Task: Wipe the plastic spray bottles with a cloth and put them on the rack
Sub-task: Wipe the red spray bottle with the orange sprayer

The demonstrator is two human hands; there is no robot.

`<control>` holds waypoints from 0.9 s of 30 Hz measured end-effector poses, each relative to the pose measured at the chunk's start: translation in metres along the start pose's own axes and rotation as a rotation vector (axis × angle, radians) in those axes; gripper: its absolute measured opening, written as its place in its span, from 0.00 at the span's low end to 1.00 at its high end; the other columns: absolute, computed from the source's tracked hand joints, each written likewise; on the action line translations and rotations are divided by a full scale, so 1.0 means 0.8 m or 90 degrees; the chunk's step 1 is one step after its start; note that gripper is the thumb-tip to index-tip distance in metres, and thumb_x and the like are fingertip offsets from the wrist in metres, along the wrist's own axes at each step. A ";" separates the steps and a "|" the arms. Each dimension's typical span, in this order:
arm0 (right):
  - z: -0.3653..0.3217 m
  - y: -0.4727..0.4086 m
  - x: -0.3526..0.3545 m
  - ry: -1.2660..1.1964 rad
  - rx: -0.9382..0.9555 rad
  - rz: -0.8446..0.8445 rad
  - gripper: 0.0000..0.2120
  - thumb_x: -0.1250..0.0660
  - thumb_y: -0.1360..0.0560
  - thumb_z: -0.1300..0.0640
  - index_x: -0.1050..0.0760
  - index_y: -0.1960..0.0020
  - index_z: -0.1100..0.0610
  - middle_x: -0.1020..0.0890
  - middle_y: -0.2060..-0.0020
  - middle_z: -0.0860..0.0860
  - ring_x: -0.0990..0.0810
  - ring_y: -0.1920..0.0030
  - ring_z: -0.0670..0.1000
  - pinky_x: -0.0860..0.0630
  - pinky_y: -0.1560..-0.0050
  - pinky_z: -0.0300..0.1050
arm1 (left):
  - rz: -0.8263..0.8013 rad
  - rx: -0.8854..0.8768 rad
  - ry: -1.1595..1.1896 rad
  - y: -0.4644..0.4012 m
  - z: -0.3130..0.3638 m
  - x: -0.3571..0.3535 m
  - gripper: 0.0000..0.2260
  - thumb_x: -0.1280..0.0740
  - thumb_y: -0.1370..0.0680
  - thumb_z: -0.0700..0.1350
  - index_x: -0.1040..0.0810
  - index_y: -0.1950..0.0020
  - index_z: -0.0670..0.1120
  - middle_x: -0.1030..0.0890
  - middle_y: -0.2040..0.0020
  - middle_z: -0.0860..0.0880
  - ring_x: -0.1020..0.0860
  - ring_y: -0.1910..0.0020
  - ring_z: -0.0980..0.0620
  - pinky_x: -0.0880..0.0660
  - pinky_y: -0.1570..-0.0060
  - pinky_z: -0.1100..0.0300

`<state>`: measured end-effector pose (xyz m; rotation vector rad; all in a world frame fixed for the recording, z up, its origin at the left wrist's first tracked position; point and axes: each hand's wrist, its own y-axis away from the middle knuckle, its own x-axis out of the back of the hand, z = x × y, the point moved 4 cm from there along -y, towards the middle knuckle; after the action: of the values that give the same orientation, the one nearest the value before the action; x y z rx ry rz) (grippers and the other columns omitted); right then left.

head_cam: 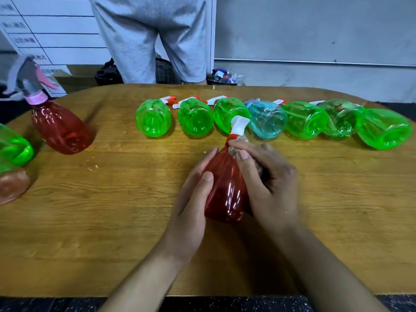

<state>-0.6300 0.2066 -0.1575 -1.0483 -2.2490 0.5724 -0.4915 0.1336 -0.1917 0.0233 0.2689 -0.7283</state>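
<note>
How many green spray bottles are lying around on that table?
7: six lie in the back row, at and; one at the left edge. More may lie beyond the frame.

Both forearms are bare from the bottom edge of the view up to the wrists, with no sleeve showing. The left hand (193, 194) and right hand (267, 183) are bare too, their fingernails short and plain.
</note>
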 end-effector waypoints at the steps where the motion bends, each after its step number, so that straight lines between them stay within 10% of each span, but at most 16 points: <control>1: -0.007 0.004 -0.004 0.017 0.023 -0.015 0.12 0.33 0.17 0.53 0.16 0.37 0.54 0.23 0.61 0.51 0.24 0.60 0.45 0.29 0.58 0.38 | 0.010 0.004 0.008 -0.002 0.001 0.002 0.21 0.40 0.16 0.51 0.27 0.23 0.53 0.22 0.25 0.51 0.26 0.24 0.50 0.32 0.22 0.41; 8: -0.063 0.050 -0.043 0.107 0.325 -0.112 0.10 0.27 0.20 0.52 0.13 0.41 0.52 0.23 0.58 0.49 0.24 0.60 0.48 0.21 0.62 0.46 | 0.031 0.028 0.188 -0.007 0.023 0.019 0.20 0.41 0.17 0.51 0.23 0.26 0.54 0.18 0.30 0.44 0.21 0.29 0.43 0.25 0.27 0.49; 14: -0.027 0.018 -0.007 0.052 0.147 -0.034 0.13 0.32 0.18 0.53 0.15 0.37 0.55 0.27 0.58 0.45 0.28 0.60 0.39 0.29 0.57 0.34 | 0.037 -0.047 0.000 -0.008 0.010 0.011 0.19 0.41 0.17 0.48 0.21 0.27 0.52 0.20 0.27 0.49 0.24 0.25 0.49 0.33 0.22 0.40; 19: -0.003 0.004 0.007 0.044 0.035 -0.008 0.14 0.35 0.16 0.51 0.16 0.35 0.53 0.25 0.62 0.52 0.25 0.61 0.47 0.29 0.61 0.39 | -0.004 -0.061 -0.055 -0.001 0.000 -0.001 0.19 0.40 0.18 0.46 0.23 0.28 0.49 0.18 0.31 0.57 0.22 0.29 0.59 0.25 0.35 0.66; 24: -0.027 0.019 -0.015 0.062 0.109 -0.052 0.13 0.32 0.18 0.52 0.15 0.37 0.54 0.28 0.58 0.41 0.27 0.59 0.38 0.30 0.56 0.32 | 0.063 -0.021 0.013 -0.007 -0.002 0.014 0.20 0.41 0.17 0.50 0.23 0.26 0.50 0.18 0.29 0.48 0.22 0.27 0.48 0.30 0.25 0.43; 27: -0.048 0.039 -0.036 0.077 0.228 -0.108 0.11 0.29 0.19 0.52 0.14 0.38 0.52 0.23 0.56 0.48 0.23 0.58 0.46 0.24 0.56 0.41 | 0.083 0.012 0.122 -0.011 0.005 0.024 0.17 0.38 0.16 0.51 0.21 0.28 0.54 0.17 0.31 0.46 0.20 0.31 0.47 0.26 0.28 0.47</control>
<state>-0.5723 0.2076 -0.1571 -0.6871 -2.0080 0.7804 -0.4828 0.1142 -0.1918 0.1277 0.4394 -0.5990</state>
